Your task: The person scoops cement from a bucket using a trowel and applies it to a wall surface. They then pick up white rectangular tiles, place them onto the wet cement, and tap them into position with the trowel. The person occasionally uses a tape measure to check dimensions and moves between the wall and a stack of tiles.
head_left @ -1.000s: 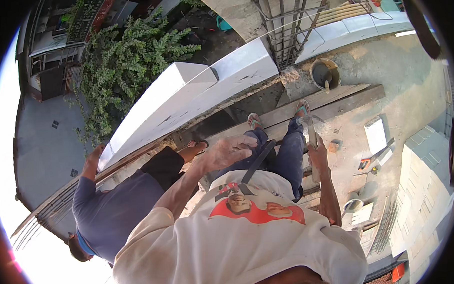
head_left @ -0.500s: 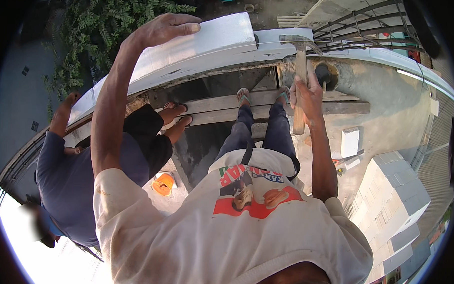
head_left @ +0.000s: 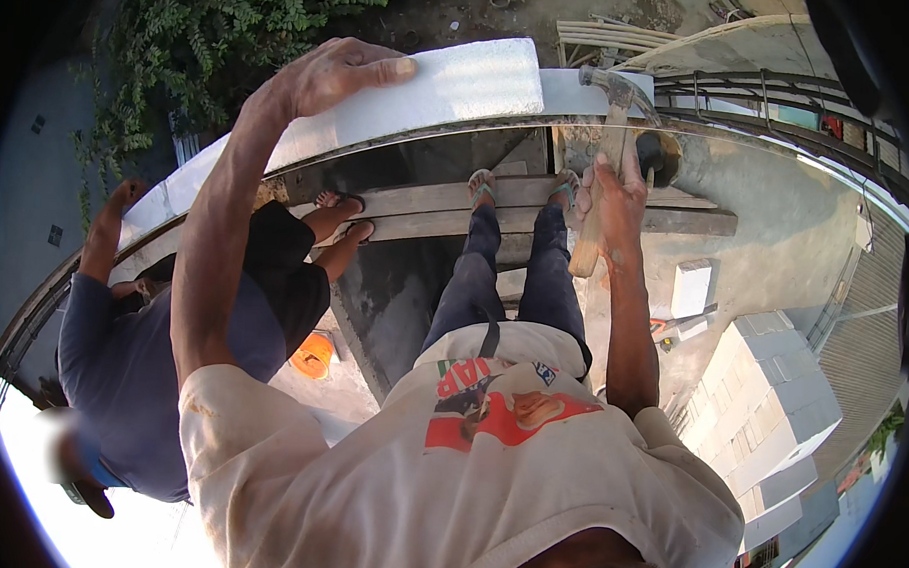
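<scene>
My left hand (head_left: 332, 77) grips the left part of a white block (head_left: 472, 79), with the thumb stretched along it. The block lies along a white block wall top (head_left: 591, 89), which curves across the far side. My right hand (head_left: 618, 190) is closed around the wooden handle of a claw hammer (head_left: 602, 217). The hammer's metal head is up, at the wall's edge to the right of the block and apart from it. A thin taut string (head_left: 460, 130) runs along the wall's near side.
Wooden planks (head_left: 427, 208) lie under my feet. A co-worker (head_left: 172, 344) stands at my left, one hand on the wall. An orange bucket (head_left: 313, 356) sits below. Stacked white blocks (head_left: 761, 395) stand at right, with a loose block (head_left: 690, 288) nearby. Rebar (head_left: 761, 94) extends far right.
The view has shifted slightly. The block under my left hand now lies more in line with the wall. The hammer has tilted, its handle end swinging left. Both hands keep their hold.
</scene>
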`<control>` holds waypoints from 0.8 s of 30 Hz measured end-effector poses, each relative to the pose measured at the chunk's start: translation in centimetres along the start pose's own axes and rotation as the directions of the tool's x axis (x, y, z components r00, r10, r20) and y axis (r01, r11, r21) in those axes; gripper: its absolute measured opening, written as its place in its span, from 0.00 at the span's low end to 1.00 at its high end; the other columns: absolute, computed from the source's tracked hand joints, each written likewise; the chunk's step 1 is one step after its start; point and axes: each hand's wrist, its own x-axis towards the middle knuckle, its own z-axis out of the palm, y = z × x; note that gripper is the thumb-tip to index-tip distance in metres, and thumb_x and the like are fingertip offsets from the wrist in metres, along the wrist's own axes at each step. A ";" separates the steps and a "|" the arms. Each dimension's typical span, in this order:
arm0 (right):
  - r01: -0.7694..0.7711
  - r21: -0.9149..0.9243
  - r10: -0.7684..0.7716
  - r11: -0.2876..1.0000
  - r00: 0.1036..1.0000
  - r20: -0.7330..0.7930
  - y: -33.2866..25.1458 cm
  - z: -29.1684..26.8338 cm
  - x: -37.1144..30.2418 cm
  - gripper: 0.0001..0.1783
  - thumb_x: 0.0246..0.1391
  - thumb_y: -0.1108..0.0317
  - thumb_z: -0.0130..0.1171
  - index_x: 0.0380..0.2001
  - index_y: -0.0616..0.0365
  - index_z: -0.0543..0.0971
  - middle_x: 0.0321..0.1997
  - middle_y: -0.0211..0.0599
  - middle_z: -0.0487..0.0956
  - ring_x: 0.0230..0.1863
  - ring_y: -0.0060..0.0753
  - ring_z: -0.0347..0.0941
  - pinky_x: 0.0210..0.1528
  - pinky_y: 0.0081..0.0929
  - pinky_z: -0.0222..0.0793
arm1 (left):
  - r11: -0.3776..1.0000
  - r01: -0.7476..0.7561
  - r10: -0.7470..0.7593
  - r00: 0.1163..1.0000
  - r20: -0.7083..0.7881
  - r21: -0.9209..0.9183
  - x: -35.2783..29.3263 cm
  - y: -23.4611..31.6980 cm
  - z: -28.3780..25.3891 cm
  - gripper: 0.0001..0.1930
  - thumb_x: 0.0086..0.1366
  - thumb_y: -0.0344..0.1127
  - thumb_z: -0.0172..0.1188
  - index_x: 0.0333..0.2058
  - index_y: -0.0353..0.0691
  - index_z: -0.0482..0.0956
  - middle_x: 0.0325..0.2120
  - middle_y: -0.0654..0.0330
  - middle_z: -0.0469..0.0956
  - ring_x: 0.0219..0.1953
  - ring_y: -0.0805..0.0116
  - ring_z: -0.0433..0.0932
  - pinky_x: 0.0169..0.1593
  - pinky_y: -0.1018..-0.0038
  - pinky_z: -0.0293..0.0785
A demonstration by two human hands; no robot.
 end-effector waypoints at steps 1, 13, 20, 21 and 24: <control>0.036 0.029 -0.035 0.999 0.999 -0.037 0.1 0.1 0.1 0.29 0.72 0.65 0.57 0.72 0.52 0.65 0.28 0.30 0.74 0.18 0.22 0.70 0.18 0.24 0.68 | 1.000 -0.010 0.010 1.000 -0.004 0.001 0.0 0.0 0.0 0.43 0.69 0.76 0.52 0.57 0.39 0.84 0.41 0.51 0.87 0.45 0.60 0.84 0.50 0.63 0.78; 0.008 -0.178 0.023 0.984 0.985 0.172 0.4 0.1 0.5 0.24 0.72 0.65 0.56 0.68 0.52 0.68 0.27 0.29 0.73 0.17 0.21 0.69 0.16 0.25 0.66 | 0.998 -0.061 0.060 0.998 -0.007 -0.029 0.4 -0.3 -0.2 0.40 0.70 0.71 0.54 0.59 0.37 0.84 0.43 0.48 0.87 0.47 0.57 0.85 0.53 0.63 0.77; 0.007 -0.075 -0.003 0.997 0.999 0.054 0.9 0.1 1.0 0.28 0.72 0.65 0.57 0.71 0.51 0.66 0.26 0.30 0.73 0.16 0.22 0.69 0.16 0.24 0.66 | 0.999 -0.032 0.032 0.999 -0.023 0.001 0.1 0.3 -0.1 0.42 0.68 0.74 0.53 0.55 0.37 0.86 0.40 0.48 0.87 0.44 0.54 0.85 0.51 0.60 0.77; -0.017 -0.164 0.036 0.986 0.993 0.117 0.4 0.2 0.3 0.26 0.72 0.65 0.57 0.69 0.52 0.67 0.26 0.30 0.73 0.16 0.22 0.69 0.16 0.24 0.66 | 0.999 -0.035 0.035 0.999 -0.037 -0.010 0.0 -0.1 0.1 0.41 0.68 0.74 0.53 0.54 0.37 0.87 0.40 0.48 0.87 0.43 0.55 0.85 0.50 0.60 0.77; -0.043 -0.198 0.069 0.979 0.989 0.127 -1.3 -0.2 0.3 0.22 0.72 0.66 0.56 0.66 0.53 0.69 0.27 0.30 0.72 0.16 0.22 0.68 0.16 0.24 0.66 | 1.000 -0.019 0.019 1.000 0.000 -0.003 0.0 0.3 -0.4 0.41 0.68 0.75 0.53 0.55 0.40 0.87 0.45 0.47 0.87 0.49 0.50 0.85 0.55 0.58 0.77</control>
